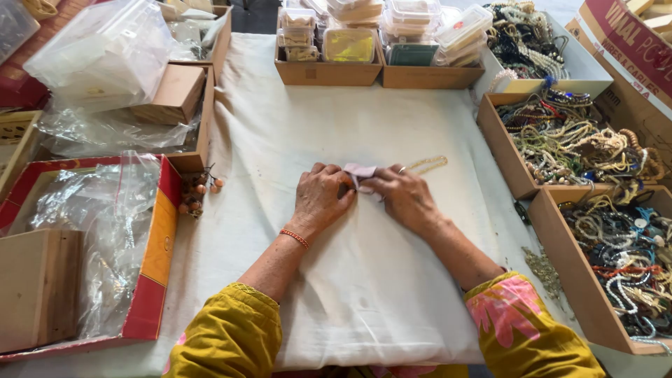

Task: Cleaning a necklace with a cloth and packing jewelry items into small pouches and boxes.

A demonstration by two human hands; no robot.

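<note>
Both hands meet at the middle of the white cloth (364, 280): left hand (318, 199) and right hand (406, 199) pinch a small pale lilac piece of paper or fabric (360, 171) between fingertips, knuckles resting on the cloth. Pale bead necklace (427, 164) lies on the cloth just beyond the right hand. Orange bead cluster (199, 190) sits at the cloth's left edge; open boxes of mixed necklaces (581, 143) line its right edge.

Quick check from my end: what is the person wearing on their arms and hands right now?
Both forearms are bare below mustard-yellow sleeves pushed up near the elbows. The right sleeve has a pink floral cuff. The left hand has a thin orange-red beaded bracelet at the wrist. The right hand wears a ring.
</note>
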